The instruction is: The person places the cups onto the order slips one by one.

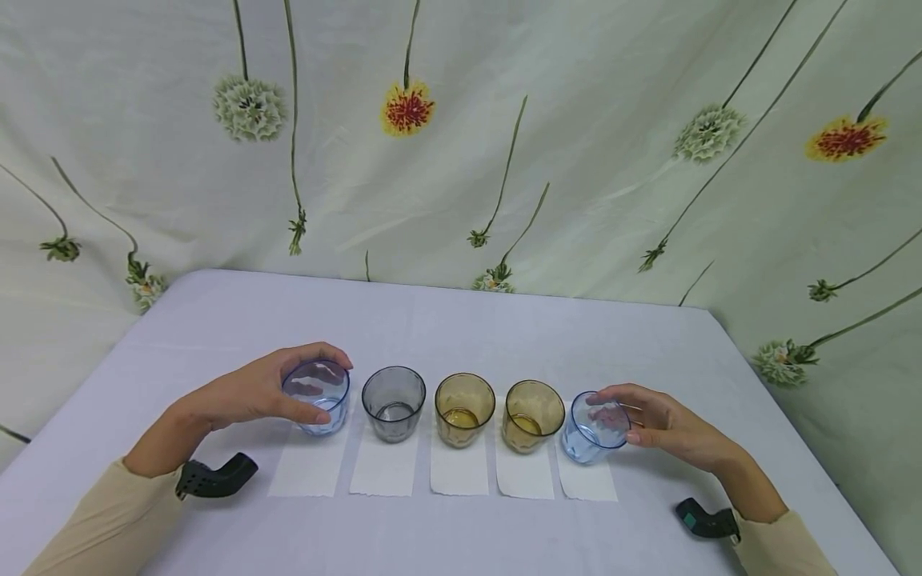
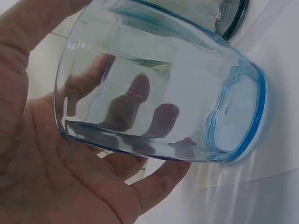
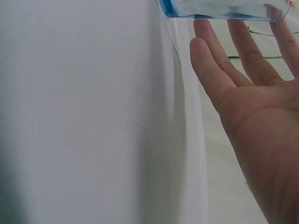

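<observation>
Five tapered glasses stand in a row across the table. My left hand [image 1: 288,388] grips the clear blue glass [image 1: 320,412] at the left end, thumb on the near side and fingers round the far side. In the left wrist view its fingers show through the wall of that blue glass [image 2: 187,93]. My right hand [image 1: 666,424] holds the other blue glass [image 1: 587,444] at the right end, fingertips at the far rim and thumb at the near right. Between them stand a grey glass [image 1: 394,404] and two amber glasses, one left [image 1: 464,412] and one right [image 1: 533,416].
Several white paper strips [image 1: 382,472] lie under and in front of the glasses. A white cloth covers the table [image 1: 461,536]. Behind it hangs a flower-printed curtain [image 1: 576,160]. A dark wrist camera sits at the left wrist [image 1: 216,478] and another at the right [image 1: 706,520].
</observation>
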Demonstrator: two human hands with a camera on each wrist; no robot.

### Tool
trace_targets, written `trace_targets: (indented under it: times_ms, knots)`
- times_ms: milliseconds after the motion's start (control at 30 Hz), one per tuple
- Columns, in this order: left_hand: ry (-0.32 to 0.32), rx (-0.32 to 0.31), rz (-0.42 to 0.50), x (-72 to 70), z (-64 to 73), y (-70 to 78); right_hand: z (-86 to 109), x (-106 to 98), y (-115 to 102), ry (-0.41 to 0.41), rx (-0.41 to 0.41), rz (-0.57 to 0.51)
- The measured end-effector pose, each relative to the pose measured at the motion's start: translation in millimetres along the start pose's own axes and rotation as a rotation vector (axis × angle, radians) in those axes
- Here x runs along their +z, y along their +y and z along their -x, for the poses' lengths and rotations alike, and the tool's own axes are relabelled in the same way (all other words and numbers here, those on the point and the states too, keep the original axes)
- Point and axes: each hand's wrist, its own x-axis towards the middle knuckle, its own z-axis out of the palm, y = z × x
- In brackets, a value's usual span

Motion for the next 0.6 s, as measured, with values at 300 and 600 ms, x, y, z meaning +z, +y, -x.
trace_targets:
  times_ms: [300, 600]
  knots:
    - [0.043, -0.036, -0.069, -5.5, -0.6, -3.9, 0.9, -2.9, -0.1, -0.005, -0.007, 0.029]
    - [0.257, -0.067, -0.218, -31.2, 1.7, 2.2, 12.3, -16.8, -4.0, 0.077, -0.038, 0.145]
